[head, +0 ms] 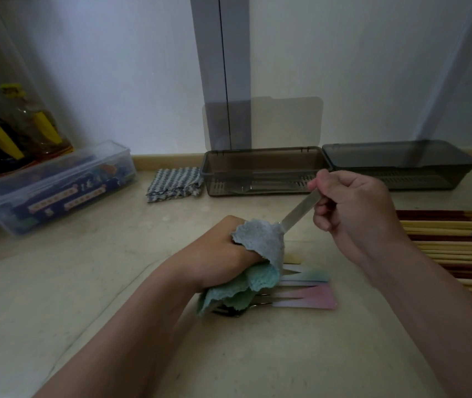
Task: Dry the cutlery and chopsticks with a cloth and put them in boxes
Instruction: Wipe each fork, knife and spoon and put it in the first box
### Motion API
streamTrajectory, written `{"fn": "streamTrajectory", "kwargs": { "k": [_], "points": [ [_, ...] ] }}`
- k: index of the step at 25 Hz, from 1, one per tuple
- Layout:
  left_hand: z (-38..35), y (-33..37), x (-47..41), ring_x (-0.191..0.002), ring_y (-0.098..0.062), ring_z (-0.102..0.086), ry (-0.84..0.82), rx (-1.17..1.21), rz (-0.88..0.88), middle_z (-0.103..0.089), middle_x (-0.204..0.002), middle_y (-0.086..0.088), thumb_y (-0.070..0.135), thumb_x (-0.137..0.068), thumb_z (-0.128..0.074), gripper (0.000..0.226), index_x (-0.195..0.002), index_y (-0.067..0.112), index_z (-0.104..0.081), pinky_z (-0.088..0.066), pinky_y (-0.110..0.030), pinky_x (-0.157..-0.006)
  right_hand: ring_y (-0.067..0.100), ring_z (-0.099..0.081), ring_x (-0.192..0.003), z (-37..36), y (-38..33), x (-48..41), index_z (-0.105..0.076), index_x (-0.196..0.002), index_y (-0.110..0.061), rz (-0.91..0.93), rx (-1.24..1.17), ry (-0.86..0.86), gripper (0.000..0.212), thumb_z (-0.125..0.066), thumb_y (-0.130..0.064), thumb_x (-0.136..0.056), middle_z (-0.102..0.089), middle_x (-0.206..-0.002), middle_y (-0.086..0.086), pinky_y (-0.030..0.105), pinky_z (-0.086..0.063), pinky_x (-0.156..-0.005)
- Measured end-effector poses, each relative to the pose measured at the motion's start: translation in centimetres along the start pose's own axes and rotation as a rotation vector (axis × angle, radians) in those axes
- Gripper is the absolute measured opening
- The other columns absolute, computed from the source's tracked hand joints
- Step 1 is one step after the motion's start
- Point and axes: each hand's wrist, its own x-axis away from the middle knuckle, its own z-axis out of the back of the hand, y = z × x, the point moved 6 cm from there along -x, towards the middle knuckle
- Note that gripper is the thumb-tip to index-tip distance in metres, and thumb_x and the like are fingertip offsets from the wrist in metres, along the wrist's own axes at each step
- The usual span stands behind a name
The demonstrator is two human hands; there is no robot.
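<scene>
Head view. A: Gripping well?
B: Left hand (223, 249) is squeezing the teal cloth (254, 242) round the flat steel utensil (300, 209) above the table (108, 288); right hand (355, 208) is pinching its handle. Try twisting while pulling.

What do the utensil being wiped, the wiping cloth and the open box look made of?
Utensil: likely stainless steel, flat grey sheen. Cloth: soft matte fabric, fuzzy scalloped edge. Open box: smoky translucent plastic, slotted floor visible through its wall.
</scene>
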Motion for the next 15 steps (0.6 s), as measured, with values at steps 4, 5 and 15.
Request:
{"fn": "streamTrajectory", "kwargs": {
  "k": [4, 5, 15],
  "points": [
    [0.6, -0.3, -0.2, -0.054, -0.009, -0.045, 0.051, 0.024, 0.038, -0.052, -0.058, 0.005, 0.008, -0.090, -0.057, 0.037, -0.057, 0.024, -0.058, -0.037, -0.022, -0.053, 0.011, -0.047, -0.049, 0.5, -0.5, -0.1, -0.068, -0.087, -0.002, 0.044, -0.019, 0.084, 0.025, -0.053, -0.016, -0.102, -0.051, -0.058, 0.001, 0.025, -0.039, -0.043],
    [0.6, -0.2, -0.2, -0.054, -0.008, -0.046, 0.055, 0.040, 0.039, -0.052, -0.058, 0.006, 0.009, -0.091, -0.057, 0.036, -0.058, 0.023, -0.058, -0.038, -0.021, -0.053, 0.010, -0.047, -0.048, 0.6, -0.5, -0.1, -0.068, -0.087, -0.002, 0.055, -0.019, 0.100, 0.025, -0.053, -0.016, -0.102, -0.051, -0.057, 0.000, 0.025, -0.039, -0.043],
    [2.9, -0.7, 0.3, -0.056, -0.007, -0.053, 0.252, 0.143, 0.065, -0.057, -0.058, 0.005, 0.017, -0.086, -0.059, 0.023, -0.064, 0.012, -0.064, -0.043, -0.020, -0.055, 0.010, -0.058, -0.062, 2.9, 0.0, -1.8, -0.068, -0.093, -0.010, 0.052, -0.079, 0.276, 0.016, -0.058, -0.021, -0.100, -0.060, -0.078, 0.005, 0.026, -0.052, -0.055]
  ]
}}
